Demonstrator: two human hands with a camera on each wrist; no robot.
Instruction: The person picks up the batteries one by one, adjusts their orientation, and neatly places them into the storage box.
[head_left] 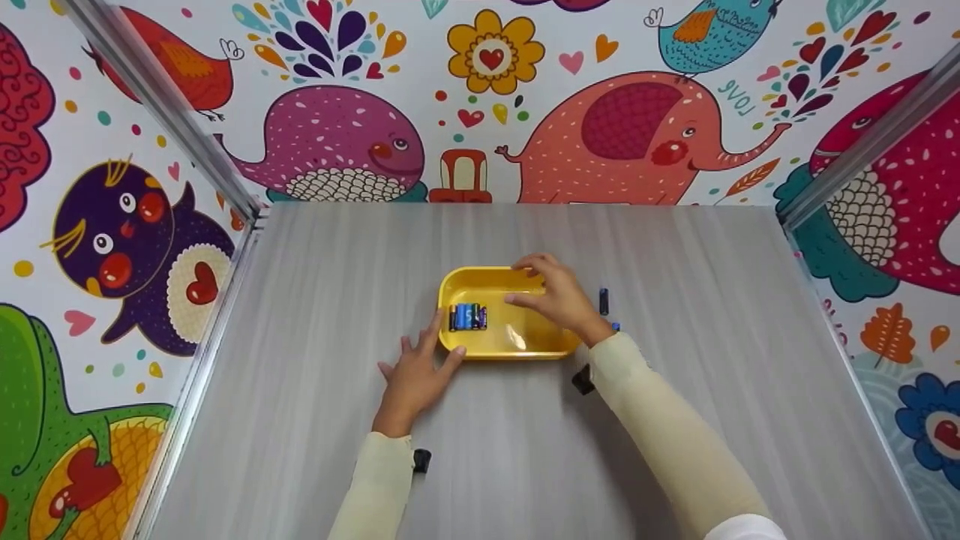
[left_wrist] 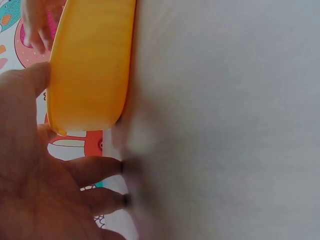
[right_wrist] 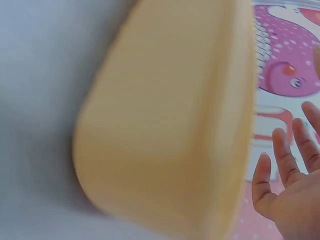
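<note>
A yellow tray (head_left: 525, 354) rests on the table, with several blue and dark batteries (head_left: 469, 316) side by side at its left end. My left hand (head_left: 418, 375) touches the tray's near left corner, thumb and fingers spread; in the left wrist view the thumb meets the rim of the yellow tray (left_wrist: 92, 65). Over the tray's right part hovers my right hand (head_left: 559, 296), fingers parted and slightly bent, holding nothing visible. The right wrist view shows the tray's outer wall (right_wrist: 160, 115), blurred, and a spread hand (right_wrist: 295, 195) beyond it.
A dark battery (head_left: 604, 301) lies on the table (head_left: 322, 300) right of the tray. Another blue one (head_left: 616, 327) is partly hidden by the right sleeve. Metal-edged walls with cartoon animals border the table at the back and sides.
</note>
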